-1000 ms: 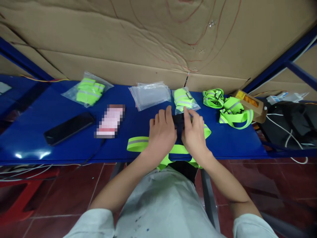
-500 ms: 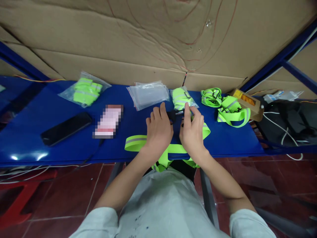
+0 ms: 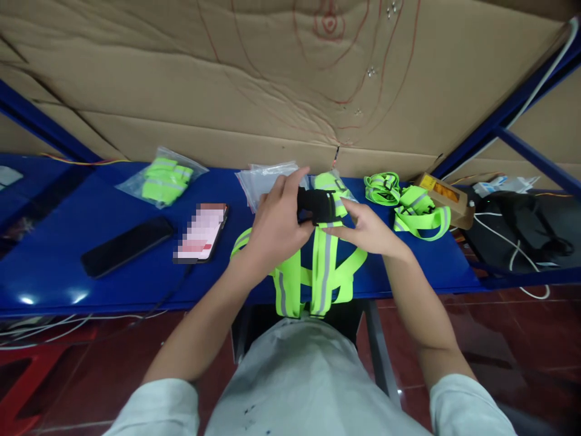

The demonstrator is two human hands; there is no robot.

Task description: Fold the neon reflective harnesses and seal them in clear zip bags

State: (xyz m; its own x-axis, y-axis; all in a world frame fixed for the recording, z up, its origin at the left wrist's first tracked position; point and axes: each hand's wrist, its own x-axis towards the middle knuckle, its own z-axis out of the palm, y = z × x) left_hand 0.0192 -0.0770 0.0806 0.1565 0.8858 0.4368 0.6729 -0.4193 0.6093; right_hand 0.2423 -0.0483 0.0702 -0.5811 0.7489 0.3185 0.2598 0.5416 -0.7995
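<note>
A neon yellow-green reflective harness (image 3: 324, 272) with grey stripes hangs over the front edge of the blue table. At its top sits a black fabric piece (image 3: 320, 206), raised between my two hands. My left hand (image 3: 281, 221) grips the left end of this black piece, fingers behind and thumb in front. From the other side, my right hand (image 3: 367, 230) holds the harness at the right edge of the black part, with thumb and index finger around it. Loops of strap spread out below both hands.
A blue table (image 3: 131, 290) bears a phone (image 3: 202, 233), a black case-like object (image 3: 127, 245), a bagged harness (image 3: 166, 181), clear plastic bags (image 3: 258, 181), rolled straps (image 3: 382, 188), looser straps (image 3: 422, 212) and a small cardboard box (image 3: 449, 197). Cardboard (image 3: 158, 72) stands behind.
The black part now shows plainly between my hands, lifted and facing me. My left hand has turned and shifted left; my right hand now reaches in from the side. The straps have straightened downward.
</note>
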